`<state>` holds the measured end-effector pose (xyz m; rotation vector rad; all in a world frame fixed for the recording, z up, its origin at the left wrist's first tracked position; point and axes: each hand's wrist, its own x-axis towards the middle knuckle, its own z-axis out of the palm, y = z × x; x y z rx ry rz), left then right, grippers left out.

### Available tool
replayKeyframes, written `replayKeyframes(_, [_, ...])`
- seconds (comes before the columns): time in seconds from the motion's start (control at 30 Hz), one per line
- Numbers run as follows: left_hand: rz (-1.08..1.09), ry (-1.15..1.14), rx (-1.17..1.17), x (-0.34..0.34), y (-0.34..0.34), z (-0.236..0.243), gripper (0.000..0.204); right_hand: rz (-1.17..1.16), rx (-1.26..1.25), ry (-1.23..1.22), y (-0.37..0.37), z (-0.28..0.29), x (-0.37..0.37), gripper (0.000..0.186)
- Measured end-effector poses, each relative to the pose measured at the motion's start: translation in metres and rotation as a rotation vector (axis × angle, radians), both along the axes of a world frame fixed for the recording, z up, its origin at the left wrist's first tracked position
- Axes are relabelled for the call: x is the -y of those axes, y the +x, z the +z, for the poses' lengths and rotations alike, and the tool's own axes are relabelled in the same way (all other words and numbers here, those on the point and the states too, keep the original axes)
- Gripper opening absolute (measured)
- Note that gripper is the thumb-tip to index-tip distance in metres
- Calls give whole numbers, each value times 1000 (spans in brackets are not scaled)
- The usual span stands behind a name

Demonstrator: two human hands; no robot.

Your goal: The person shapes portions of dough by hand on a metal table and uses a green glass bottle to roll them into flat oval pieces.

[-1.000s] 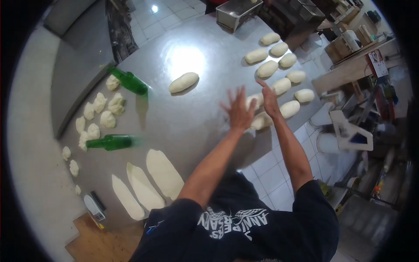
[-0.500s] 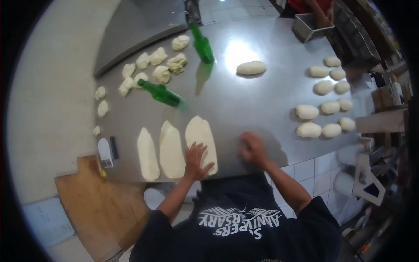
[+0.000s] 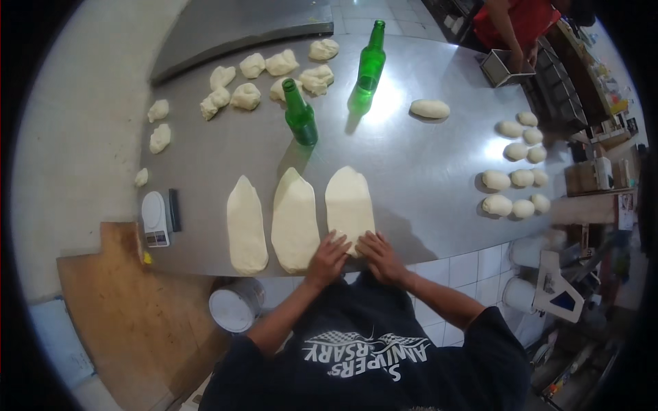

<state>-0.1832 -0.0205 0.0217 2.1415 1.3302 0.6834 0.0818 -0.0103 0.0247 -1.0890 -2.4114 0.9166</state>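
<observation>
Three long flattened dough pieces lie side by side near the table's front edge: a left one (image 3: 247,222), a middle one (image 3: 295,219) and a right one (image 3: 349,202). At the near end of the right piece, my left hand (image 3: 329,260) holds the left corner with bent fingers. My right hand (image 3: 382,258) grips the opposite corner, fingers curled over the dough. My fingers partly cover that edge. Beyond the pieces stands a green bottle (image 3: 300,120); another green bottle (image 3: 371,61) is upright farther back.
Rough dough lumps (image 3: 281,63) spread over the far left of the metal table (image 3: 425,185). A single smooth dough roll (image 3: 430,108) lies toward the back. Several shaped rolls (image 3: 496,179) line the right side. A white scale (image 3: 155,212) sits front left. A co-worker's hands touch a metal tin (image 3: 499,70).
My right hand has come left from the bare table onto the right dough piece. My left hand, earlier spread flat on that piece, now holds its near end. The view has shifted.
</observation>
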Motion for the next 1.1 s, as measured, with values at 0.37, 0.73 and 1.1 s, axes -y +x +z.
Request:
replayKeyframes(0.37, [380, 80, -75, -84, 58, 2, 59, -710, -320, 270, -84, -19, -99, 47])
replayKeyframes(0.73, [404, 70, 56, -70, 47, 2, 52, -569, -132, 259, -74, 7, -67, 35])
replayKeyframes(1.1, [630, -109, 410, -173, 29, -11, 38, -872, -533, 8, -82, 4, -182, 30])
